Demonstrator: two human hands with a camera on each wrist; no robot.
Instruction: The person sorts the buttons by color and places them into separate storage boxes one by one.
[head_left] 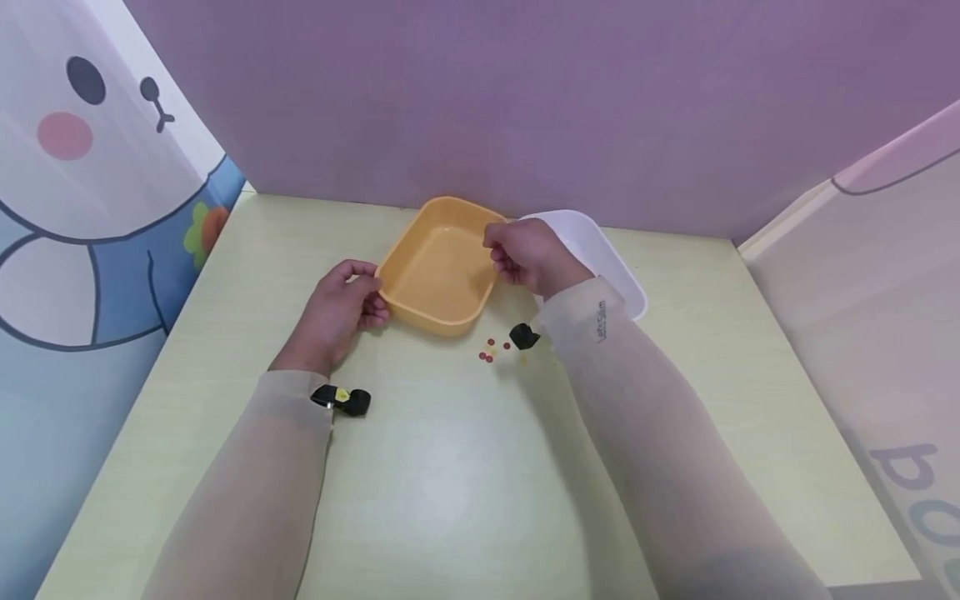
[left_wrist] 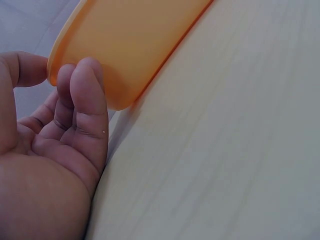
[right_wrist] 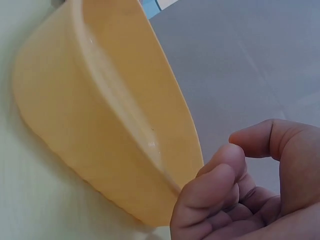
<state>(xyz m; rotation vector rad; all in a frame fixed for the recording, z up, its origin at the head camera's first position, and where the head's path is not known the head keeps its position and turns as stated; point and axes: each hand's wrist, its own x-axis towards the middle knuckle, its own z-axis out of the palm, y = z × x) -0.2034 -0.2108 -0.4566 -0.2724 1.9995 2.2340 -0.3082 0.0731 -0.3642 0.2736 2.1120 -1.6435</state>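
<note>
A yellow-orange plastic basin (head_left: pixel 431 271) with rounded corners stands on the table near the back wall. My left hand (head_left: pixel 341 312) grips its left corner, a fingertip touching the rim and the other fingers against the outer wall (left_wrist: pixel 135 45). Over the basin's right edge is my right hand (head_left: pixel 528 254), its fingers curled and the tips of thumb and index together. No object shows between those tips in the right wrist view. Partly behind the right hand lies a white basin (head_left: pixel 600 258). Several tiny round red pieces (head_left: pixel 483 356) and pale yellow pieces (head_left: pixel 522 360) lie in front of the basins.
The pale table (head_left: pixel 420 500) meets a purple wall (head_left: pixel 480 100) right behind both basins. A panel with a cartoon figure (head_left: pixel 82 250) rises on the left, and a pale panel (head_left: pixel 862 317) on the right. Black straps (head_left: pixel 352 401) hang at both wrists.
</note>
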